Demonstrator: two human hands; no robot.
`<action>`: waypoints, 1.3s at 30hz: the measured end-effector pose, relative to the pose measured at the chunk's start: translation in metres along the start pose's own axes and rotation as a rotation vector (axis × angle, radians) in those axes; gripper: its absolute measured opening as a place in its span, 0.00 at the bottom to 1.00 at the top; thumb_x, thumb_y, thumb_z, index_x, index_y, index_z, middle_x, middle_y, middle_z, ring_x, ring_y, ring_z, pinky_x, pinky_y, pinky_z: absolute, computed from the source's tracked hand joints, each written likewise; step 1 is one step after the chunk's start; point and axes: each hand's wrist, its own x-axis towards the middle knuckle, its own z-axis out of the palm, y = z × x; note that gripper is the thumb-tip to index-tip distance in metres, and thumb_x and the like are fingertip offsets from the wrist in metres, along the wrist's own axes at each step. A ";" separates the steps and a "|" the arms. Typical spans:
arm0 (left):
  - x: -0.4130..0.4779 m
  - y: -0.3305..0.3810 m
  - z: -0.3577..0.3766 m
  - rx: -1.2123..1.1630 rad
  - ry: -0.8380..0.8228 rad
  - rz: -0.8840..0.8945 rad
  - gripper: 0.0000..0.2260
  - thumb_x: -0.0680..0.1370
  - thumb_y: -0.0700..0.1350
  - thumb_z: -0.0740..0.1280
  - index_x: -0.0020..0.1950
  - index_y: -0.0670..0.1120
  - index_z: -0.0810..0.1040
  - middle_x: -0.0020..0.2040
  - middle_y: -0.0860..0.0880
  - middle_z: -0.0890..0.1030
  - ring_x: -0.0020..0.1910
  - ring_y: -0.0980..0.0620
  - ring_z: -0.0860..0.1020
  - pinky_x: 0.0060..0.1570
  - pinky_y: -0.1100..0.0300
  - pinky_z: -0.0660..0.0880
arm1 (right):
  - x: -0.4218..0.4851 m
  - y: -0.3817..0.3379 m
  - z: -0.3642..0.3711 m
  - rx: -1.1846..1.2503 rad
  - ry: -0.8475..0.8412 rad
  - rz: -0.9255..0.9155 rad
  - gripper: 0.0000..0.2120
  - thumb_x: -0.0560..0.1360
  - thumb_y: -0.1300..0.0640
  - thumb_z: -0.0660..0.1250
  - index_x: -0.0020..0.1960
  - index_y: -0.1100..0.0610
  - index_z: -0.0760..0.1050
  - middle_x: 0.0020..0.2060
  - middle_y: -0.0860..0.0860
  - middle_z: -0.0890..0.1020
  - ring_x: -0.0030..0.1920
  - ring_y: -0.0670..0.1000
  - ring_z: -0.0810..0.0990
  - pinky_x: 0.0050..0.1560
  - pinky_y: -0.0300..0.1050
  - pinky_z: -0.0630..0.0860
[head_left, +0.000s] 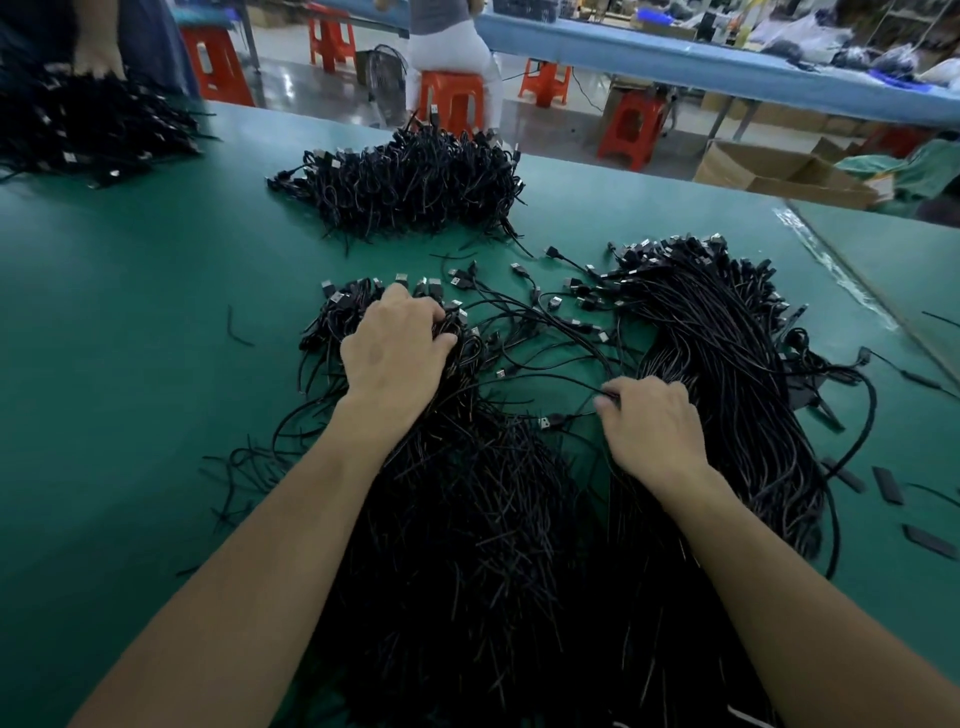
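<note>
Black USB cables lie in heaps on a green table. My left hand grips a thick bundle of cables near its plug ends, fingers curled into it. My right hand pinches a single loose cable that loops across the gap between the heaps. A second long heap lies to the right of that hand, plugs pointing away from me. Several loose cables with silver plugs are scattered between the two heaps.
A tied pile of cables sits farther back. Another pile at the far left lies under another person's hand. Small black strips lie at the right. A taped seam crosses the table. Orange stools, cardboard boxes and a seated person stand beyond.
</note>
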 end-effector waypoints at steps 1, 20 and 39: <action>0.000 0.001 -0.001 0.017 0.007 0.014 0.16 0.76 0.53 0.73 0.63 0.53 0.80 0.54 0.49 0.75 0.53 0.46 0.77 0.40 0.53 0.69 | 0.001 0.001 -0.001 0.032 0.073 -0.035 0.15 0.84 0.50 0.57 0.62 0.54 0.79 0.54 0.56 0.81 0.56 0.59 0.72 0.54 0.53 0.71; -0.021 0.005 -0.037 -0.716 -0.367 0.174 0.19 0.82 0.58 0.61 0.40 0.50 0.83 0.21 0.56 0.60 0.22 0.55 0.58 0.29 0.59 0.64 | 0.006 0.030 -0.070 0.871 0.210 0.167 0.05 0.83 0.57 0.61 0.56 0.54 0.75 0.44 0.49 0.80 0.37 0.46 0.74 0.37 0.35 0.71; -0.048 0.009 -0.041 -0.824 -0.502 0.181 0.21 0.80 0.59 0.61 0.32 0.49 0.78 0.23 0.54 0.64 0.22 0.57 0.61 0.25 0.65 0.61 | -0.036 -0.041 -0.054 0.526 0.017 -0.577 0.12 0.82 0.49 0.60 0.47 0.52 0.78 0.39 0.43 0.80 0.42 0.44 0.77 0.47 0.39 0.73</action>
